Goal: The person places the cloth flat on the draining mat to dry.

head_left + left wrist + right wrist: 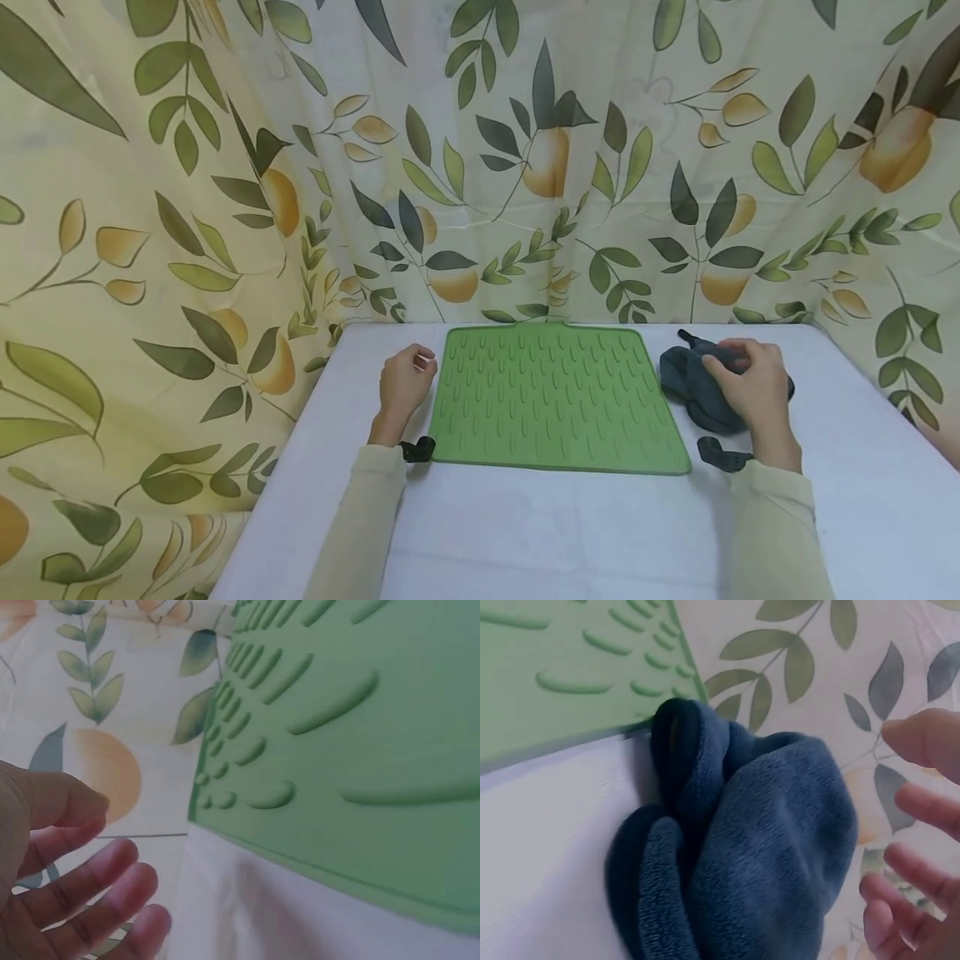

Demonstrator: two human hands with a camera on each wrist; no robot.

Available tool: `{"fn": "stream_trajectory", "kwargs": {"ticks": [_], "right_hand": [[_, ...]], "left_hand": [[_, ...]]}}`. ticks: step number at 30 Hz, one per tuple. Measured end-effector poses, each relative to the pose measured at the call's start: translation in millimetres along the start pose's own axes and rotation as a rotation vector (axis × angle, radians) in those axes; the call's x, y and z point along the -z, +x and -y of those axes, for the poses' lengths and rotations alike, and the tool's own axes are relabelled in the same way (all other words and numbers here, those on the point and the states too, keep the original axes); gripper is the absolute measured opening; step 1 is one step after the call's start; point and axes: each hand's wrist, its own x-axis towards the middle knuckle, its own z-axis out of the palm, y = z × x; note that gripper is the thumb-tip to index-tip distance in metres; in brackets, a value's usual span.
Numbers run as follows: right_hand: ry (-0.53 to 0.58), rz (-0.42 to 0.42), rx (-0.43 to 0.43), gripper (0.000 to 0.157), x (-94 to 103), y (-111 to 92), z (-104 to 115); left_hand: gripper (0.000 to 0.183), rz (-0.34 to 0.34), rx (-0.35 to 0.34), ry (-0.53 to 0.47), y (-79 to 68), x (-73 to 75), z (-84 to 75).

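1. flat green ridged mat (555,400) mid-way across white-covered table (555,533); leaf-print curtain (487,225) behind.
2. crumpled dark-blue plush cloth (697,392) beside mat, just under right hand (756,385); fingers apart.
3. left hand (405,383) near mat's left edge; fingers loosely bent.

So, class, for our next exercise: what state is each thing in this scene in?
Green mat: unfolded, laid out on the table
Dark blue cloth: bunched up
Left hand: loosely curled, holding nothing
Right hand: loosely bent, holding nothing
White table covering: spread out, faintly creased
Patterned curtain: hanging in soft folds
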Motion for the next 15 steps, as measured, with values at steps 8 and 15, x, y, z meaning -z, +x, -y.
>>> {"fn": "stream_trajectory", "kwargs": {"ticks": [8,15], "right_hand": [[-0.076,0.111,-0.1,0.085,-0.8,4.8,-11.9],[-0.159,0.283,-0.16,0.109,-4.9,1.8,-24.2]], "left_hand": [[0.016,0.118,0.087,0.03,-2.4,-5.4,10.6],[0.032,0.215,0.154,0.031,-3.7,-9.1,15.2]]}}
